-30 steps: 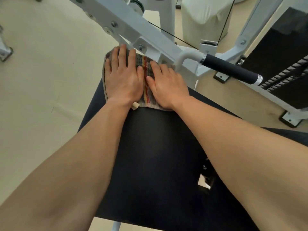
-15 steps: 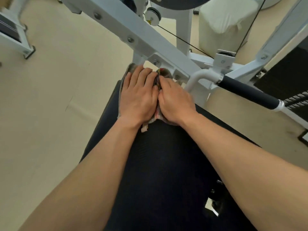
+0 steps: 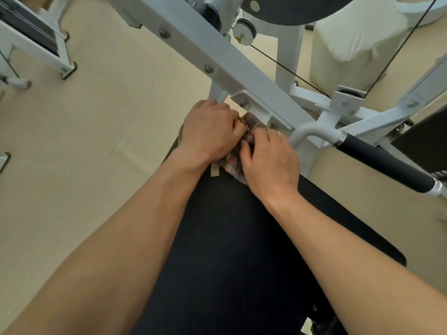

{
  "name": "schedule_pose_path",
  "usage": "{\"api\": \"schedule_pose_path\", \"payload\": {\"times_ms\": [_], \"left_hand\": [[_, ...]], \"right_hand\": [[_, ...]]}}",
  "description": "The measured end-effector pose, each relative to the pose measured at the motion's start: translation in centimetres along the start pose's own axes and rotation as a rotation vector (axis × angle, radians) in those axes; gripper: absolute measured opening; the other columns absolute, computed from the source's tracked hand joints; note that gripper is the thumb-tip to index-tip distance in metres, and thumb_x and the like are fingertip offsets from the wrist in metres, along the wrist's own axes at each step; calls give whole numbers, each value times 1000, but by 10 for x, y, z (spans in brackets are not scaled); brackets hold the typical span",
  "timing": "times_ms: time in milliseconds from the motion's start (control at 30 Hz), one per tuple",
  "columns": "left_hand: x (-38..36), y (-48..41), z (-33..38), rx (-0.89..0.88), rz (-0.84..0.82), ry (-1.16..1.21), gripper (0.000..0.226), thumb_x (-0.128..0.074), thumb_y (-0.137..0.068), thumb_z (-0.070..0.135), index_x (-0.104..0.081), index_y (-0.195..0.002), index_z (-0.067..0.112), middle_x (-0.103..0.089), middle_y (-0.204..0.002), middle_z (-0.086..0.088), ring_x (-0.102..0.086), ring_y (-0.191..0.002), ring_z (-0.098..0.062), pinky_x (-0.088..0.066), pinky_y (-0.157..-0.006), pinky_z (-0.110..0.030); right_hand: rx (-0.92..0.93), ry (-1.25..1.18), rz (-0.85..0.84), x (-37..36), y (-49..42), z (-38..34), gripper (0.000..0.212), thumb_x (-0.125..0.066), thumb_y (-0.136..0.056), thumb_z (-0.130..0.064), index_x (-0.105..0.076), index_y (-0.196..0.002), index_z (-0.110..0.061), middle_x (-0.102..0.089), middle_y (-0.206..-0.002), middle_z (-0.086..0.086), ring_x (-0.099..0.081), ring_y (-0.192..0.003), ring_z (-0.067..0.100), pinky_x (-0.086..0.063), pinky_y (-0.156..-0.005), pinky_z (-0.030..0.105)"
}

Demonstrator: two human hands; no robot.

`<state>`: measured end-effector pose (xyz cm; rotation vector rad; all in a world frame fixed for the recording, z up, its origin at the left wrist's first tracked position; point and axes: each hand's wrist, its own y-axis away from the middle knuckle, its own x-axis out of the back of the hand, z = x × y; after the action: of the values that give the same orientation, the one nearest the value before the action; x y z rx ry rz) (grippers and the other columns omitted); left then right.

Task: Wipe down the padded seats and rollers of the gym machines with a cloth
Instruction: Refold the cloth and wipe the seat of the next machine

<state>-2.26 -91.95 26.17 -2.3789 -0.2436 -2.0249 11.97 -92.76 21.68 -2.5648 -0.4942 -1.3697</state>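
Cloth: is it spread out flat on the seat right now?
No, the cloth is bunched up, gripped by the left hand and right hand at the far edge of the seat.

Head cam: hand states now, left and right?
Left hand: closed, fingers curled on the bunched striped grey-and-red cloth.
Right hand: closed, gripping the same cloth at the far end of the black padded seat.
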Motion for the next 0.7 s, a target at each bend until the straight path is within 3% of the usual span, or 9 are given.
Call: {"api": "schedule_pose_path", "payload": {"times_ms": [100, 167, 233, 300, 367, 467, 533, 633, 700], "left_hand": [[12, -4, -2, 38, -84, 12, 43, -33, -95, 37, -70, -83, 18, -71, -94, -7, -56, -91, -26, -40, -94, -39], [22, -27, 0, 158, -288, -12, 40, -33, -99, 36, -69, -100, 20, -68, -114, -12, -57, -105, -30, -36, -101, -40], [28, -55, 1, 257, -532, -11, 41, -32, -100, 32, -61, -126, 18, -59, -135, -13, -54, -121, -32, -37, -99, -41], [29, -70, 6, 250, -676, 12, 43, -32, -99, 28, -55, -133, 17, -54, -142, -12, -53, -124, -32, -39, -98, -41], [28, -64, 12, 182, -654, -104, 43, -30, -100, 32, -57, -131, 19, -57, -139, -9, -54, -123, -31, -39, -96, -41], [31, -29, 25, 82, -427, -223, 42, -31, -102, 35, -66, -115, 15, -65, -122, -13, -59, -110, -32, -34, -80, -37], [28, -12, 28, 8, -320, -216, 42, -32, -101, 33, -69, -106, 14, -66, -116, -15, -59, -108, -32, -35, -80, -38], [29, -13, 19, 23, -338, -156, 45, -31, -100, 40, -69, -104, 17, -67, -113, -14, -59, -104, -33, -38, -79, -39], [31, -29, 11, 105, -440, -136, 49, -29, -101, 48, -65, -117, 19, -64, -123, -13, -59, -110, -34, -37, -79, -39]], "right_hand": [[28, -101, -43, -3, -9, -5, 27, -41, -102, -37, -60, -107, -19, -60, -105, 2, -56, -93, 21, -51, -76, 40], [64, -179, -174, -3, -28, -11, 28, -35, -103, -32, -58, -110, -19, -59, -108, 1, -57, -98, 22, -50, -79, 42], [72, -217, -296, 1, -44, -14, 29, -32, -103, -30, -58, -105, -18, -57, -102, 0, -60, -96, 24, -46, -76, 40], [96, -254, -352, 5, -47, -8, 31, -31, -105, -33, -58, -104, -18, -60, -101, 1, -61, -95, 24, -47, -77, 40], [119, -263, -388, 10, -37, 1, 28, -32, -106, -36, -55, -102, -20, -61, -99, 0, -58, -90, 22, -45, -76, 38], [113, -50, -320, 21, -20, 18, 29, -37, -103, -45, -51, -95, -21, -54, -86, -2, -50, -76, 22, -41, -67, 36], [71, 35, -258, 27, -13, 23, 33, -37, -101, -48, -54, -97, -20, -54, -84, -1, -52, -74, 24, -44, -64, 38], [56, -45, -242, 23, -9, 14, 25, -35, -103, -37, -52, -101, -19, -49, -91, -2, -49, -80, 22, -41, -67, 37], [64, -194, -291, 17, -16, 2, 21, -34, -103, -28, -53, -104, -19, -55, -97, -1, -53, -86, 20, -43, -72, 37]]}}
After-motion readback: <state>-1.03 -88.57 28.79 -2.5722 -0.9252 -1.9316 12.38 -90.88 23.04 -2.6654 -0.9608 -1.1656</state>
